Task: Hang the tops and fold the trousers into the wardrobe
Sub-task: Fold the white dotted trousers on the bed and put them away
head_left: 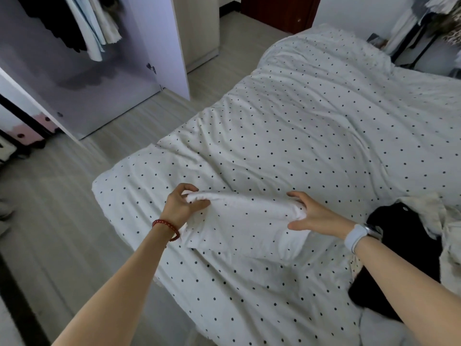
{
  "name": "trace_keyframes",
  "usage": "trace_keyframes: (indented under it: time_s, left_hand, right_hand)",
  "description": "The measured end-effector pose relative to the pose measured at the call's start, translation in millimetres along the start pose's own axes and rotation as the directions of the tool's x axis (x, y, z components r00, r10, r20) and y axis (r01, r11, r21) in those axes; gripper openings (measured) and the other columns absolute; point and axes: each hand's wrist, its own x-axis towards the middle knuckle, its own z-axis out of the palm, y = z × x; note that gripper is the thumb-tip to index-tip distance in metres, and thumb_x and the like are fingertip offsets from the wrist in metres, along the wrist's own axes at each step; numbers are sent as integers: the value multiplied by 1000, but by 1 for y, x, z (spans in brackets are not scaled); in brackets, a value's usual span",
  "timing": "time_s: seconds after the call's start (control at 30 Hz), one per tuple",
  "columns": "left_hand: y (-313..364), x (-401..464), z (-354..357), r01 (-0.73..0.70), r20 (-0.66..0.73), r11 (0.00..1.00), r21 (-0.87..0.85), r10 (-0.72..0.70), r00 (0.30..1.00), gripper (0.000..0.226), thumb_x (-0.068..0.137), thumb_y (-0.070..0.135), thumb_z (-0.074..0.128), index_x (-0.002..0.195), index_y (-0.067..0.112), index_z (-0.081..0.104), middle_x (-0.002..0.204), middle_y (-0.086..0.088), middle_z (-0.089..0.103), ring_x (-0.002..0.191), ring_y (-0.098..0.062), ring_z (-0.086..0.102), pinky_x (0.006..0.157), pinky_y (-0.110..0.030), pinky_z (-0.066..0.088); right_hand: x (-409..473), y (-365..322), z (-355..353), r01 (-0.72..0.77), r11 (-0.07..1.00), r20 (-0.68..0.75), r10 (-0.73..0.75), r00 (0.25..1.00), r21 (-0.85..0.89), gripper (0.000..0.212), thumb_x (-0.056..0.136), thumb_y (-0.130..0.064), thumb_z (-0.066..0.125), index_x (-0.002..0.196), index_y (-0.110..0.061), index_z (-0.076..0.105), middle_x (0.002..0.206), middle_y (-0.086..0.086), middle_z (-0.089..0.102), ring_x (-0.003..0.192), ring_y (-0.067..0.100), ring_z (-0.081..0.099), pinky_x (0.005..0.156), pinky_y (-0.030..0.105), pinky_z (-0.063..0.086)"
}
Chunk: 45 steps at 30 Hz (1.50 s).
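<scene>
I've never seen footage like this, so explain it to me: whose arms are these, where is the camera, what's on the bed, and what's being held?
There is no machine here: a person wears one wide-angle camera on the head, looking down at their own arms. The left hand, with a red braided bracelet, and the right hand, with a white-strapped watch, each grip an end of a white dotted folded cloth, fingers closed on its top fold. It lies on the white black-dotted bed cover. A black garment and pale clothes lie at the right. The open lilac wardrobe stands at upper left.
</scene>
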Motion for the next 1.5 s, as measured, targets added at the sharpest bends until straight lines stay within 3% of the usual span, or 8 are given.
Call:
trace_keyframes:
  time_s: [0.13,0.3,0.47,0.67,0.77,0.93,1.13,1.5]
  left_hand:
    - [-6,11,0,99,3,987,-123,-100,995,58,66,20,84,113,23,51,107,-4,58,91,-16,61,77,-22,50]
    - [-3,18,6,241,180,936,-258,-198,964,70,53,27,83,117,17,59,112,-7,66,106,-28,61,94,-45,48]
    - [-13,21,31,141,-138,986,-93,-153,978,59,87,28,64,134,5,38,124,-2,53,117,-23,51,92,-31,43]
    - [-32,9,49,-173,-113,936,308,216,970,60,93,23,51,144,26,18,119,-10,57,101,-30,59,71,-33,48]
    - [-27,6,49,-221,-60,823,523,295,954,69,89,-2,41,145,29,19,120,-13,56,106,-31,57,72,-38,49]
    - [-6,-3,28,-299,-106,647,701,510,854,84,65,-18,59,133,25,35,83,-11,56,47,-29,50,36,-24,33]
    - [39,-28,-72,-102,-294,731,674,392,872,63,95,7,36,144,36,9,120,-4,43,72,-28,52,56,-32,37]
    - [68,-6,-361,-21,-569,821,570,414,710,53,95,37,42,142,25,23,122,2,42,96,-22,57,62,-31,42]
  right_hand:
    - [8,6,-4,-45,999,-44,45,998,13,76,75,-22,76,137,-27,32,130,-5,40,123,15,41,99,31,40]
    - [27,0,13,45,951,-468,109,877,305,58,71,-13,79,120,-8,48,110,3,55,98,17,53,79,27,41]
    - [36,-8,34,210,724,-518,231,824,657,6,85,-12,65,90,-14,63,98,14,66,82,21,63,68,27,47]
    - [42,12,50,154,922,-382,-7,924,355,51,82,-24,69,123,-29,39,119,-11,54,109,12,52,91,28,38]
    - [41,11,50,98,993,-485,-57,873,60,50,87,-29,62,130,-18,39,122,6,54,112,27,52,88,35,43]
    - [37,-58,53,133,923,-567,-331,754,-362,51,94,-21,50,142,-19,33,113,13,59,90,34,60,66,32,47]
    - [28,-185,82,298,841,-546,-525,654,-451,48,97,-24,44,142,-15,32,114,12,54,83,37,61,60,37,46]
    - [84,-470,210,513,681,-446,-731,517,-522,40,94,-19,51,132,-13,44,115,11,54,77,41,59,56,35,44]
